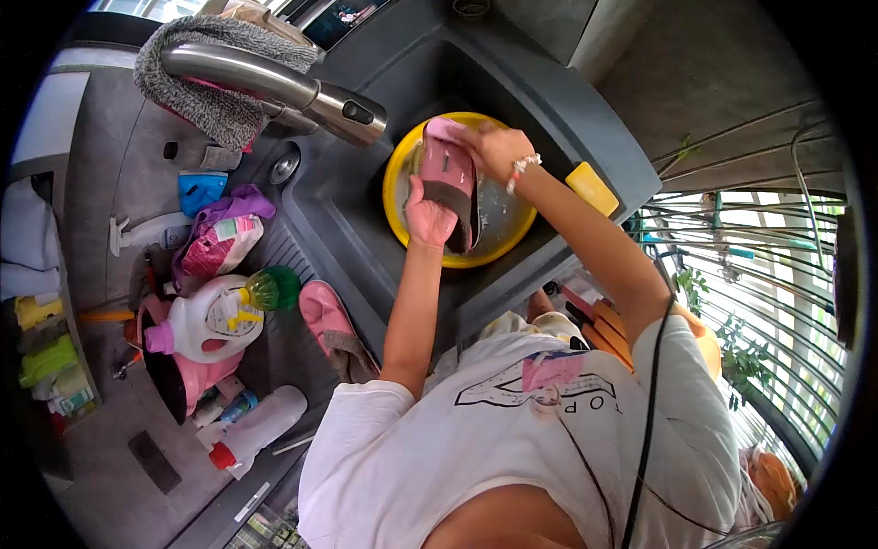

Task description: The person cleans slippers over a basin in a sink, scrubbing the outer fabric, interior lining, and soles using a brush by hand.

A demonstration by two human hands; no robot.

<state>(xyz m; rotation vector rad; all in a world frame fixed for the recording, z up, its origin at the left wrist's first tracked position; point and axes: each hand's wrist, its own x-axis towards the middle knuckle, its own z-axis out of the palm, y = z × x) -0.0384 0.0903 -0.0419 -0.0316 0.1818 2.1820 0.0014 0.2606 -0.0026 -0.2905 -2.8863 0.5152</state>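
Note:
A pink slipper point(439, 167) with a grey-brown band is held tilted over a yellow basin point(391, 194) in the sink. My left hand point(430, 217) supports it at the band, thumb up along its edge, the other fingers mostly hidden. At the slipper's far end, my right hand point(498, 151), with a beaded bracelet at the wrist, pinches a light pink piece point(443, 129). Whether that piece is a separate pad or the slipper's own end I cannot tell. Water with some suds shows in the basin. A matching slipper point(327, 314) lies left of the sink.
The metal faucet point(247, 71), draped with a grey towel point(174, 105), reaches over the dark sink point(347, 206). A yellow bar point(593, 188) sits on the right rim. On the left counter stand a white jug point(208, 320), a spray bottle point(151, 232) and a red-capped bottle point(265, 425).

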